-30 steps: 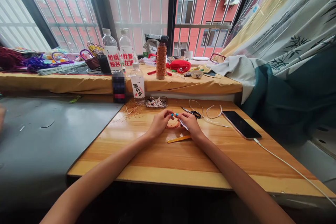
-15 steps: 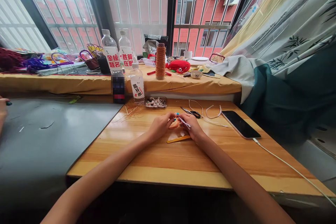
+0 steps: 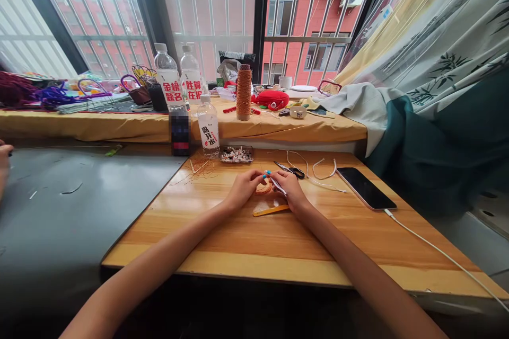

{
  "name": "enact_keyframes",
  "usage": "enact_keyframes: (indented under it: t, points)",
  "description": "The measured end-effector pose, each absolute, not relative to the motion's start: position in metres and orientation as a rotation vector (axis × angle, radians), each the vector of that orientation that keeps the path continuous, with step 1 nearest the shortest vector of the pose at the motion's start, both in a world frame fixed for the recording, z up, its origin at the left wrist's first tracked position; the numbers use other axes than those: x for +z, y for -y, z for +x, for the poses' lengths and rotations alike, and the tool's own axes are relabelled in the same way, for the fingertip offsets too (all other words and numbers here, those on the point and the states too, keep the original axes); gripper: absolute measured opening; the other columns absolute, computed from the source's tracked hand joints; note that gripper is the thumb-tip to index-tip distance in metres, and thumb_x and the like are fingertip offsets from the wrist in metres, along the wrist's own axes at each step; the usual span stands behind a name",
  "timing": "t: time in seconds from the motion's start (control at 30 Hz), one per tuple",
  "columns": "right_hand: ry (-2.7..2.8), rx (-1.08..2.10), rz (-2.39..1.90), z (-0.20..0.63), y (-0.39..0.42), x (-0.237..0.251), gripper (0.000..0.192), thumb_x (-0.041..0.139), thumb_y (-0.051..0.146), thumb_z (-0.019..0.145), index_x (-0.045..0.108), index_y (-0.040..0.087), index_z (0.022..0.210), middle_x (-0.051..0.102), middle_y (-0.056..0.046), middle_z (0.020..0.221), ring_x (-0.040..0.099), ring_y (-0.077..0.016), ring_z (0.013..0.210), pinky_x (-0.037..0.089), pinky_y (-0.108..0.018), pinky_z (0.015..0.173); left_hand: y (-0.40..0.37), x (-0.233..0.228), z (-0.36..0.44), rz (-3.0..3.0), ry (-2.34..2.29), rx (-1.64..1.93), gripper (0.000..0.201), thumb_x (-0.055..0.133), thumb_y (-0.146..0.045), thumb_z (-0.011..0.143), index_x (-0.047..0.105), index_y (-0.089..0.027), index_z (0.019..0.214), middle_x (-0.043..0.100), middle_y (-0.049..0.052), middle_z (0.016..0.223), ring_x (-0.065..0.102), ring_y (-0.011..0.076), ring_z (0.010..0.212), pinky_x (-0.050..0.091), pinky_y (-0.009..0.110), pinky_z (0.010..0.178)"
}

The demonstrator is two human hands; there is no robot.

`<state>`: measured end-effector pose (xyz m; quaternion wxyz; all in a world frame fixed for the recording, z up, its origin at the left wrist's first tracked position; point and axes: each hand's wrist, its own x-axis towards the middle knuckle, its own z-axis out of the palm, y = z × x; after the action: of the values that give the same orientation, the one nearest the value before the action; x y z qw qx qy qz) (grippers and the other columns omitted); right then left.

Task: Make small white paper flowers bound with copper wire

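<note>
My left hand and my right hand meet above the wooden table, their blue-nailed fingertips almost touching. A white cord runs slantwise along the fingers of my right hand, which pinches it. My left thumb and finger are pressed together at the cord's far end; what lies between them is too small to tell. Below and between the hands lies a coil of orange thread, partly covered by fingers. Close to my right wrist, a flat yellow tool rests on the tabletop.
Scissors, loose white cord pieces and a phone on a cable lie to the right. Behind stand a tray of small parts, a bottle and a thread spool. Another person's hand shows at far left.
The free end of the white cord has tilted slightly lower along my right hand, and the fingertips have shifted a little. The arms are nearly still.
</note>
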<state>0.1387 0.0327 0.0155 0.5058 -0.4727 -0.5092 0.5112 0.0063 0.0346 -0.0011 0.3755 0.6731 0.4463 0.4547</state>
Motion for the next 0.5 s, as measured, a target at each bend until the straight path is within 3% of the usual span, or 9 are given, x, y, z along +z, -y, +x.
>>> enact_keyframes:
  t: [0.2,0.5]
  points:
    - [1.387,1.087,-1.155,0.1401,-0.0370,0.0089,0.025,0.055,0.039,0.063,0.055,0.014,0.060,0.049,0.002,0.054,0.041,-0.0076,0.045,0.034,-0.021,0.043,-0.0373,0.0001,0.0077,1.364,-1.057,1.108,0.023,0.052,-0.034,0.069,0.057,-0.012,0.077,0.062,0.002,0.071,0.036,0.0017,0.034,0.023,0.017,0.034]
    - [1.587,0.805,-1.177,0.1409,-0.0343,0.0088,0.027,0.049,0.040,0.070,0.059,0.014,0.068,0.055,-0.001,0.060,0.044,-0.0100,0.052,0.034,-0.021,0.048,-0.0378,0.0046,0.0050,1.099,-0.921,1.107,0.018,0.059,-0.028,0.065,0.057,-0.010,0.070,0.061,0.003,0.070,0.035,0.0001,0.033,0.025,0.015,0.033]
